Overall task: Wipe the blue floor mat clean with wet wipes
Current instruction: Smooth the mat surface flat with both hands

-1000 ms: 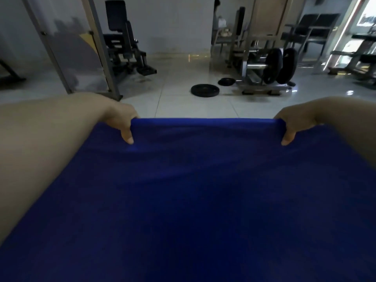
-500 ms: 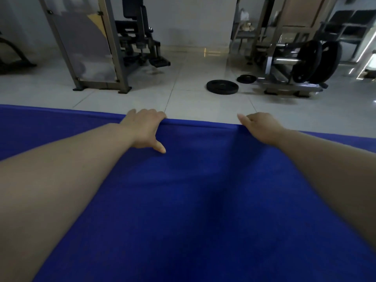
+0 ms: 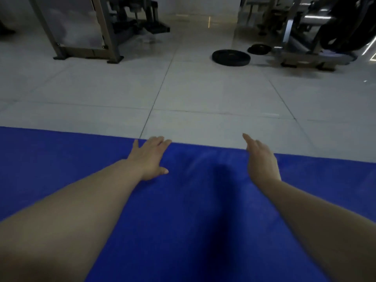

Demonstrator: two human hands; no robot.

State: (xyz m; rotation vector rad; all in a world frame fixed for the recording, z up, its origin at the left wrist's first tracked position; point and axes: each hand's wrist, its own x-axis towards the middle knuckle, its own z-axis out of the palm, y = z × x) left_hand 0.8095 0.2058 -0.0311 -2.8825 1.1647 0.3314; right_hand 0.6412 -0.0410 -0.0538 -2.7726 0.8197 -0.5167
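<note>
Both hands have let go of the blue floor mat (image 3: 193, 210) since a second ago, when each pinched a far corner of it held up; the mat now lies spread on the tiled floor (image 3: 203, 98), its far edge running across the view. The left hand (image 3: 149, 157) rests palm-down on that far edge, fingers spread and its grip released. The right hand (image 3: 261, 159) is just beside the same edge, flat-fingered and turned on its side, its grip likewise released and holding nothing.

As I judge it, only the laying-out is done. No wet wipe shows in either hand or anywhere in view, so the wiping itself has not begun and the whole mat surface is left to clean.

The mat looks smooth, with a faint ripple between the hands and a dark shadow down its middle. Beyond it the pale tiles are glossy. Well apart, a black weight plate (image 3: 231, 57) lies flat, a smaller plate (image 3: 259, 49) behind it, with a gym machine frame (image 3: 87, 45) at far left.
</note>
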